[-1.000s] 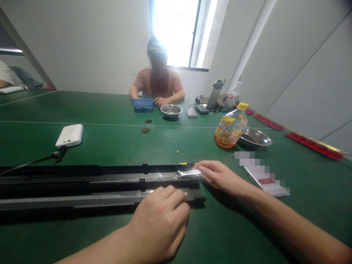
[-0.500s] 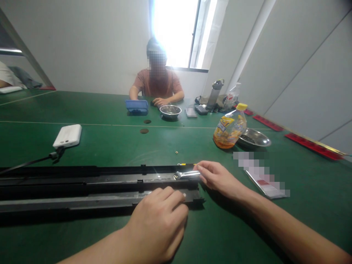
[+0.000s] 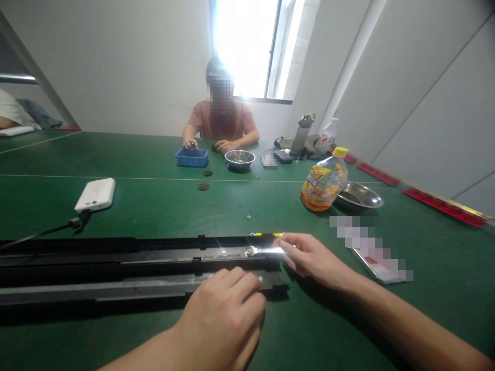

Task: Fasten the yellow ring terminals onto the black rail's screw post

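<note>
My right hand (image 3: 311,257) pinches a shiny metal wrench (image 3: 266,251) by its right end. The wrench's other end sits around a small brass-coloured nut (image 3: 248,251) in the channel of the far black rail (image 3: 162,254). Curled over the near black rail (image 3: 147,285), close to its right end, my left hand (image 3: 228,309) is closed; its fingertips are partly hidden. A small round fitting (image 3: 260,279) shows just beyond its fingers. Behind the far rail lies a thin tool with yellow on it (image 3: 266,234).
A loose brass ring (image 3: 248,217) lies beyond the rails. White power bank (image 3: 96,195) with cable at left; bottle (image 3: 324,180), metal bowl (image 3: 361,196) and flat packet (image 3: 377,263) at right. Across the table sits a co-worker (image 3: 222,121) by a blue tray (image 3: 192,158) and steel bowl (image 3: 240,159).
The wrench has swung slightly, its handle end now a little nearer me. Opposite, the co-worker's hand has risen from the blue tray with something small and dark, and the tray lies flatter.
</note>
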Motion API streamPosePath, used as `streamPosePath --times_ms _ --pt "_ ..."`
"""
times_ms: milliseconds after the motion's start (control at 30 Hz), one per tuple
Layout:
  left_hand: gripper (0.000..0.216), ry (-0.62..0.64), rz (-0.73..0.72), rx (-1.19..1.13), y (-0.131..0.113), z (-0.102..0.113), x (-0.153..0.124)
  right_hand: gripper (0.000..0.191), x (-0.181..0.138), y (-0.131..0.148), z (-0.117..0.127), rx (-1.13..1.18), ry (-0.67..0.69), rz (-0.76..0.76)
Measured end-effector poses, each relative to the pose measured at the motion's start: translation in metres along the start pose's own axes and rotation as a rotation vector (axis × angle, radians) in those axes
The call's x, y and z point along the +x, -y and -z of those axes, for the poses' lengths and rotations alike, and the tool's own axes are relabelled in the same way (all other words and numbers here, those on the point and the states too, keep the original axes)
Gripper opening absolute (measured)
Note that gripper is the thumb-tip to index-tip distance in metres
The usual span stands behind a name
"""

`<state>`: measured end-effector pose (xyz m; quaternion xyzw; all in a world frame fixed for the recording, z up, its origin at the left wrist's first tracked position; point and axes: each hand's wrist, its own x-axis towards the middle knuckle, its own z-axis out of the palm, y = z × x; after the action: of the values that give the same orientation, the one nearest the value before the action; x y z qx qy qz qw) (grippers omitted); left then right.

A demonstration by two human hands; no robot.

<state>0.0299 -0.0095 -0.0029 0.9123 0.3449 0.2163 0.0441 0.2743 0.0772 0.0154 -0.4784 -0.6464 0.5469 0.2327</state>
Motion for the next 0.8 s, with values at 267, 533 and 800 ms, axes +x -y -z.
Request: streamPosePath --times_ms 267,533,800 --pt "0.002 -0.023 0.001 0.011 -0.001 -0.001 0.002 0.057 -0.007 0.007 0.007 0.105 0.123 -0.108" --pt "0.001 -0.007 -0.001 0.003 -0.002 0.000 0.002 0.055 -0.006 0.004 0.015 0.134 0.111 -0.160" --pt "0.003 -0.001 -0.001 -0.008 -0.001 -0.001 0.000 0.054 -0.011 0.006 0.021 0.154 0.114 -0.174"
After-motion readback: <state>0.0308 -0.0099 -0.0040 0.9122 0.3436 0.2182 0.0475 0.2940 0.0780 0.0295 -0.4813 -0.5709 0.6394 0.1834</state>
